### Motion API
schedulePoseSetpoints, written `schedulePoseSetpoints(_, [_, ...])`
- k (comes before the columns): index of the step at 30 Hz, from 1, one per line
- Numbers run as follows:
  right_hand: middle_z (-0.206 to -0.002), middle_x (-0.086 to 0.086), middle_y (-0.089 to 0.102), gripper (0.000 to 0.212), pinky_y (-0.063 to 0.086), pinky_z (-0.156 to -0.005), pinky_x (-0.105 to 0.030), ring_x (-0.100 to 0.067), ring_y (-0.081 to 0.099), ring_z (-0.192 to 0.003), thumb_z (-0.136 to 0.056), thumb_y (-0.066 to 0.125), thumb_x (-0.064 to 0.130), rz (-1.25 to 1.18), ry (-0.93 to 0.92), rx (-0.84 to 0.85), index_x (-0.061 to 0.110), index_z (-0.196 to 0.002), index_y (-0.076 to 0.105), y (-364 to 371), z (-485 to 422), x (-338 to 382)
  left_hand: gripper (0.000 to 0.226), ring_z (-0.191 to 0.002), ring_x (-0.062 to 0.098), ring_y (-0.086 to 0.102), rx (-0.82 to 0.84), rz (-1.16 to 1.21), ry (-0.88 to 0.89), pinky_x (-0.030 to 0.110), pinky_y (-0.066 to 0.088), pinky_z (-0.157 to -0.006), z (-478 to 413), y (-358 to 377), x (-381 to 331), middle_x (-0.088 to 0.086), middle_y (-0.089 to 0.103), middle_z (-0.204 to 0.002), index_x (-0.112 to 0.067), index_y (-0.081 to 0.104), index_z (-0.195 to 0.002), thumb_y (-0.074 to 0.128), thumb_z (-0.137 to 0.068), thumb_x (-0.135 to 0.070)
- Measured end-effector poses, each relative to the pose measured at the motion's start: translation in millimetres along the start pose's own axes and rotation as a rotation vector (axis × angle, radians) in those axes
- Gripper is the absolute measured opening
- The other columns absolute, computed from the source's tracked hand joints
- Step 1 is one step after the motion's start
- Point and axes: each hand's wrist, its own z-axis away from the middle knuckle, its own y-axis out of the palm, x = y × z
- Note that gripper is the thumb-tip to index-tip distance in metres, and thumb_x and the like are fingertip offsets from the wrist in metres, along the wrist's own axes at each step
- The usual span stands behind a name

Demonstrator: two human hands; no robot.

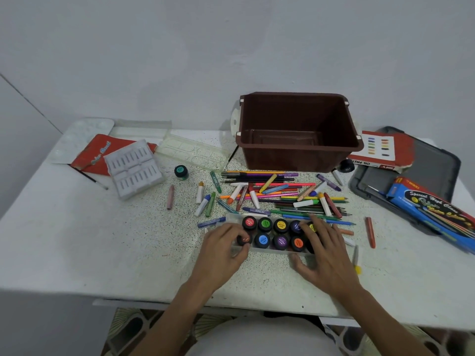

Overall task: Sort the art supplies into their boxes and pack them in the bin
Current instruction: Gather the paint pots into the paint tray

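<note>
Nearest the camera, two bare forearms reach from the table's front edge to a clear tray (pixel 272 249) of paint pots lying on the speckled table (pixel 128 240). The left hand (pixel 226 244) has its fingers curled round a black pot (pixel 243 238) at the left end of the tray's near row. The right hand (pixel 325 249) lies spread wide over the tray's right end, fingers fairly straight across the pots there and thumb against the near wall. Just behind the tray lies a loose heap of pencils, crayons and markers (pixel 282 194). Beyond the heap stands the brown bin (pixel 290 158), upright, with nothing visible inside. A green-lidded pot (pixel 181 171) stands alone to the left, near a white moulded insert (pixel 136 170). A blue box (pixel 431 211) lies at the right, partly on a grey case (pixel 434 163).
</note>
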Motion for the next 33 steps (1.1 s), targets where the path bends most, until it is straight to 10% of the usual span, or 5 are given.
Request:
schedulePoseSetpoints(4, [-0.152, -0.01, 0.037, 0.073, 0.021, -0.118, -0.051, -0.031, 0.037, -0.139, -0.085, 0.054, 0.06, -0.001, 0.002, 0.005, 0.018, -0.144, 0.041, 0.4, -0.6, -0.3, 0.009, -0.101, -0.002, 0.055, -0.084, 0.065, 0.012, 0.003, 0.03, -0.092, -8.7, -7.3, 5.2, -0.011, 0.062, -0.105, -0.018, 0.07, -0.094, 0.071, -0.086, -0.015])
schedulePoseSetpoints(16, [-0.152, -0.012, 0.038, 0.071, 0.024, -0.117, -0.052, -0.033, 0.038, -0.138, -0.087, 0.051, 0.061, 0.001, -0.012, -0.024, 0.018, -0.143, 0.041, 1.8, -0.5, -0.5, 0.012, -0.107, 0.024, 0.055, -0.415, -0.077, -0.268, 0.035, 0.039, -0.096, -77.8, -52.3, 59.1, 0.011, 0.061, -0.113, -0.009, 0.068, -0.102, 0.064, -0.091, -0.013])
schedulePoseSetpoints(23, [-0.155, -0.013, 0.032, 0.073, 0.021, -0.118, -0.054, -0.034, 0.036, -0.14, -0.087, 0.052, 0.061, -0.009, -0.001, -0.004, 0.02, -0.145, 0.038, 2.4, -0.4, -1.6, 0.037, -0.131, 0.036, 0.044, -0.191, -0.363, -0.441, 0.054, 0.03, -0.109, -124.6, -70.3, 95.9, 0.014, 0.043, -0.147, -0.019, 0.057, -0.133, 0.057, -0.096, -0.021])
schedulePoseSetpoints(33, [-0.152, -0.012, 0.035, 0.072, 0.018, -0.119, -0.05, -0.033, 0.036, -0.139, -0.086, 0.053, 0.061, -0.004, 0.01, 0.001, 0.021, -0.143, 0.038, 2.0, -0.2, -0.8, 0.029, -0.108, 0.031, 0.061, -0.285, -0.303, -0.298, 0.047, 0.045, -0.096, -119.1, -72.0, 94.5, 0.013, 0.063, -0.124, -0.015, 0.065, -0.124, 0.055, -0.097, -0.015])
